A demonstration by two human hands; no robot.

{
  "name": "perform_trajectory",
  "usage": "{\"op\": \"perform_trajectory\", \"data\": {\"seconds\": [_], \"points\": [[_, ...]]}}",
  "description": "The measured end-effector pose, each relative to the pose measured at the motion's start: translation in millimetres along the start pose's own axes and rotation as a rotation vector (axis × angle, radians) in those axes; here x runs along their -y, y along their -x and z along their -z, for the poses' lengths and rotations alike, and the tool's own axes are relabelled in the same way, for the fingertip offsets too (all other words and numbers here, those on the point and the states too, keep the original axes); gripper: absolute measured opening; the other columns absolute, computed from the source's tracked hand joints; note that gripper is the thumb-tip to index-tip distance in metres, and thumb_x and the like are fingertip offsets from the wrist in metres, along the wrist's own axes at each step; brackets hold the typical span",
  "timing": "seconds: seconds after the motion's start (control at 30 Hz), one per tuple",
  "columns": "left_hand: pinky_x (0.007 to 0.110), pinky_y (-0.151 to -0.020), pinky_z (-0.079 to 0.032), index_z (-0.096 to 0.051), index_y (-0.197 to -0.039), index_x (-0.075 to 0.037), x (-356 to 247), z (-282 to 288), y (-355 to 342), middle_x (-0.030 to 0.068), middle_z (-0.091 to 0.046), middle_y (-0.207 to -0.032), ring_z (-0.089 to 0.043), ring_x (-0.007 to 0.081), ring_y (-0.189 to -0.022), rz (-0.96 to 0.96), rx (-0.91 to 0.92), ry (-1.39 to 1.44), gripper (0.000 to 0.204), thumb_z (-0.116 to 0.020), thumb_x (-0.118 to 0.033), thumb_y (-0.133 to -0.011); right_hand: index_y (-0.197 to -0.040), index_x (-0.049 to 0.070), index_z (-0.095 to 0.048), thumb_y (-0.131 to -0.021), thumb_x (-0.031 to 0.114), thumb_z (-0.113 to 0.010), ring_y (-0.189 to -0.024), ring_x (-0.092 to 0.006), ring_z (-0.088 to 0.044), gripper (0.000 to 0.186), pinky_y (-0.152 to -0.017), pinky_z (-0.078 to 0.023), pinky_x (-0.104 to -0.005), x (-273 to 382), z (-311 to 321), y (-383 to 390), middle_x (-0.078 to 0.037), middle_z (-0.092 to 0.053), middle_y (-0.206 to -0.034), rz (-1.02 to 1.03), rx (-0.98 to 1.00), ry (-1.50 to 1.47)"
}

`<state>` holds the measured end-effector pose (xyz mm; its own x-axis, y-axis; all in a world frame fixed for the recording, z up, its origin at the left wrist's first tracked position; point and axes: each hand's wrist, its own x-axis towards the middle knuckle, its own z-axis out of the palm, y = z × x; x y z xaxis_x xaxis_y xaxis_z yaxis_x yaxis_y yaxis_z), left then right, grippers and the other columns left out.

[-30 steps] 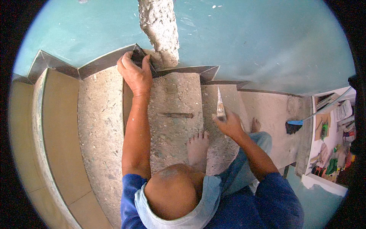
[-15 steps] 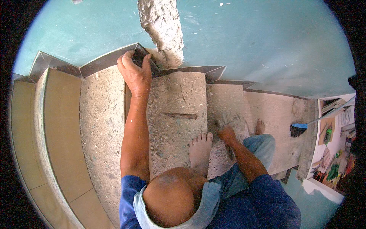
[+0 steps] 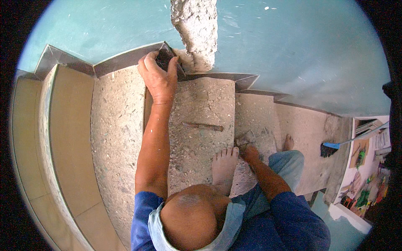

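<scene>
My left hand (image 3: pixel 158 83) is extended to the wall (image 3: pixel 293 50) with the back of the hand facing up. The grip is moderately wide: fingers at the left side of a dark tile (image 3: pixel 164 58), thumb at its right side, with the tile held between them. The tile sits against the wall, tilted, at the drop between two rough concrete steps (image 3: pixel 201 100). Its upper end meets the dark skirting (image 3: pixel 125 56), which follows the stair profile in a zigzag. A rough, unpainted plaster strip (image 3: pixel 194 31) runs up the wall just to the right of the tile.

My right hand (image 3: pixel 251 154) is lowered beside my bare foot (image 3: pixel 225 167), on the side away from the left hand. Its grip is narrow, the fingers curled around what appears to be a trowel (image 3: pixel 246 139); the blade blends into the grey step and the handle is largely covered.

A narrow brownish bar (image 3: pixel 204 126) lies crosswise on the step between my two hands, touching neither. Tan-tiled steps (image 3: pixel 71 125) rise at the far left. A blue-headed brush (image 3: pixel 331 145) rests at the right, near a white-edged surface holding assorted tools (image 3: pixel 364 180).
</scene>
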<state>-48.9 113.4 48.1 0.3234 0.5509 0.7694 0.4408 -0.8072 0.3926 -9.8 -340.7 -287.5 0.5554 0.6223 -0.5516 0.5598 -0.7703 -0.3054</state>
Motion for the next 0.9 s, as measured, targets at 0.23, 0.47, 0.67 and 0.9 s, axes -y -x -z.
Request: {"op": "perform_trajectory", "data": {"seconds": [0.23, 0.47, 0.67, 0.9], "points": [[0.049, -0.094, -0.044, -0.055, -0.117, -0.002, -2, 3, 1, 0.0193, -0.056, -0.111, -0.054, 0.0396, -0.106, 0.001, 0.015, -0.019, 0.058, -0.089, -0.018, -0.073, -0.104, 0.001, -0.073, -0.081, 0.034, -0.074, -0.093, -0.0398, -0.07, 0.04, -0.086, -0.056, -0.0498, -33, -24, -31, -0.023, -0.072, -0.1, 0.031, 0.302, 0.349], [0.048, -0.094, -0.046, -0.055, -0.118, -0.001, -6, 2, 3, 0.02, -0.056, -0.113, -0.055, 0.04, -0.106, 0.024, -0.014, -0.01, 0.059, -0.089, -0.019, -0.073, -0.108, 0.0, -0.071, -0.09, 0.021, -0.068, -0.097, -0.039, -0.069, 0.028, -0.087, -0.054, -0.0447, 94, 170, 11, -0.022, -0.07, -0.102, 0.017, -0.644, -0.606], [0.048, -0.094, -0.045, -0.055, -0.118, -0.002, -4, 2, 2, 0.0196, -0.057, -0.114, -0.055, 0.04, -0.106, 0.042, 0.008, -0.002, 0.058, -0.089, -0.02, -0.073, -0.114, 0.004, -0.069, -0.086, 0.028, -0.074, -0.102, -0.039, -0.062, 0.037, -0.09, -0.05, -0.0476, 213, 205, 24, -0.02, -0.064, -0.107, 0.676, -0.437, -0.072], [0.048, -0.093, -0.046, -0.055, -0.117, -0.002, -2, -2, 3, 0.0192, -0.057, -0.113, -0.055, 0.0396, -0.105, 0.0, -0.032, 0.009, 0.057, -0.088, -0.019, -0.074, -0.109, 0.004, -0.066, -0.086, 0.025, -0.072, -0.103, -0.0412, -0.062, 0.032, -0.088, -0.05, -0.0482, 238, 200, -5, -0.019, -0.064, -0.104, 0.649, -0.241, 0.121]]}}
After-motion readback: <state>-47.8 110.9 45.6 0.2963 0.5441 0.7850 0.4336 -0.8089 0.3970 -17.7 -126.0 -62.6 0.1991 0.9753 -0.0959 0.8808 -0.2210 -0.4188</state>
